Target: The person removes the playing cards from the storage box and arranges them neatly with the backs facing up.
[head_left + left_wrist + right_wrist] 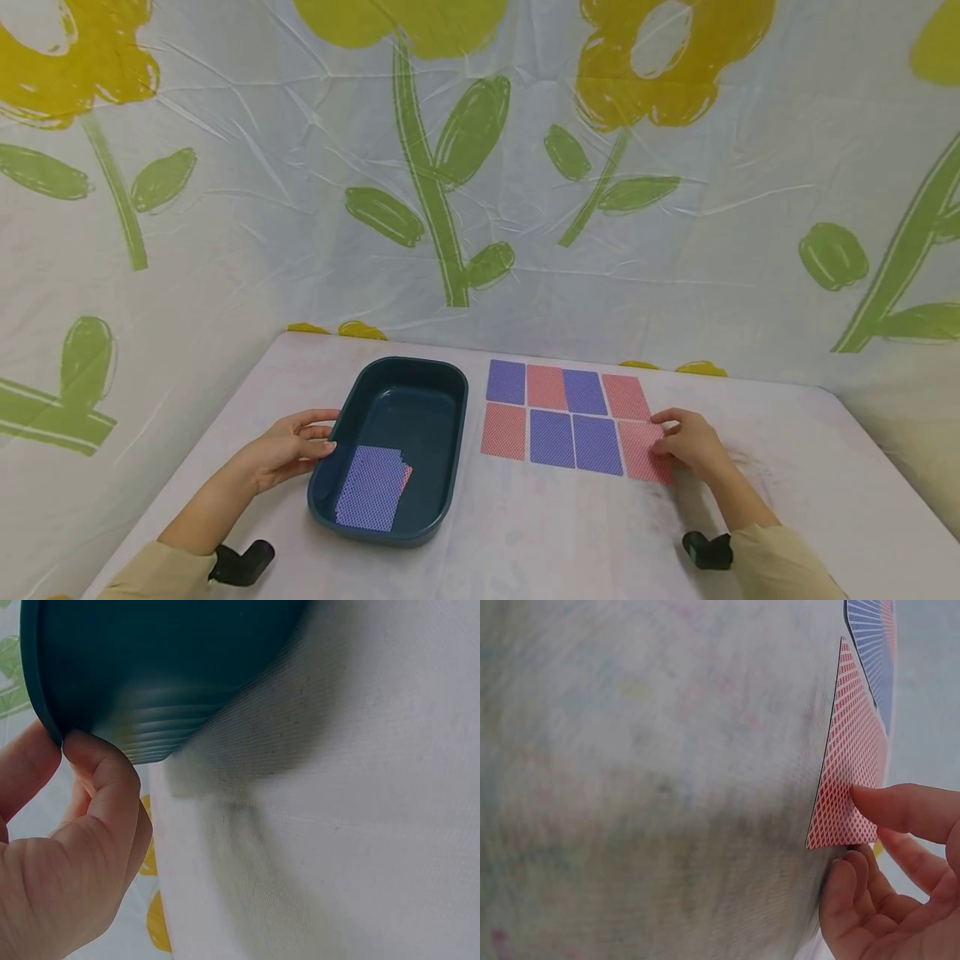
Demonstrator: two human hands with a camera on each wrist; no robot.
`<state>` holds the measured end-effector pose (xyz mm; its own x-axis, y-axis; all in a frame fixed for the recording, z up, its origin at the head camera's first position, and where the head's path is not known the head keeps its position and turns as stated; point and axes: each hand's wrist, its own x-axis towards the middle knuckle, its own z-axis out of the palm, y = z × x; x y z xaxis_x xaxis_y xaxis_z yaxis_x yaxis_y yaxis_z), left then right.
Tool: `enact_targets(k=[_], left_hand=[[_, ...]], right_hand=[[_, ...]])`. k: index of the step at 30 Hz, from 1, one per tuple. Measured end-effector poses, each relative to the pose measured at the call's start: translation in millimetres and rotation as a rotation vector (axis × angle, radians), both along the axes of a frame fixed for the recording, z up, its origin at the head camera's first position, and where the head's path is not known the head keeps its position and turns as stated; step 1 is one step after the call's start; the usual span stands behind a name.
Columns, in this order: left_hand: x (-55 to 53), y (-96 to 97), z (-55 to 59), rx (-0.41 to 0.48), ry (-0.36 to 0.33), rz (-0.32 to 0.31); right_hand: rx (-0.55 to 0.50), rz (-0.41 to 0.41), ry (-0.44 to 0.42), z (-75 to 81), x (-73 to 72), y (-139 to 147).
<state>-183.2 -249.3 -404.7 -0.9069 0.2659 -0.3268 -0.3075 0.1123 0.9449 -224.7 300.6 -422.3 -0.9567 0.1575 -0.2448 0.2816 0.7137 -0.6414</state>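
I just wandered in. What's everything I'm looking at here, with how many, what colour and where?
Tray: one, dark teal, on the table's left part
Red cards: four, red patterned, two in each row right of the tray
Blue cards: four, blue patterned, two in each row
Card pile: count hidden, blue on top with some red showing, inside the tray
Table: one, whitish with faint stains, underneath
Cloth: pale, with yellow flowers and green leaves, behind the table
Black wrist pieces: two, black, one at each wrist
Sleeves: two, beige, on the forearms
Left hand: one, bare, gripping the tray's left rim
Right hand: one, bare, at the near row's rightmost red card
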Motion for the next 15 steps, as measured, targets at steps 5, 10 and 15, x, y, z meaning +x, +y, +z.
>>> enact_targets(k=[5, 10, 15], left_hand=[[0.5, 0.1, 0.9, 0.004, 0.001, -0.003], [1.1, 0.5, 1.0, 0.013, -0.001, 0.000], [1.2, 0.6, 1.1, 0.014, 0.000, 0.002]], right_hand=[[0.048, -0.002, -0.007, 2.9, 0.1, -2], [0.098, 0.014, 0.007, 6.5, -0.8, -6], [0.095, 0.059, 0.035, 15.2, -5.0, -16]])
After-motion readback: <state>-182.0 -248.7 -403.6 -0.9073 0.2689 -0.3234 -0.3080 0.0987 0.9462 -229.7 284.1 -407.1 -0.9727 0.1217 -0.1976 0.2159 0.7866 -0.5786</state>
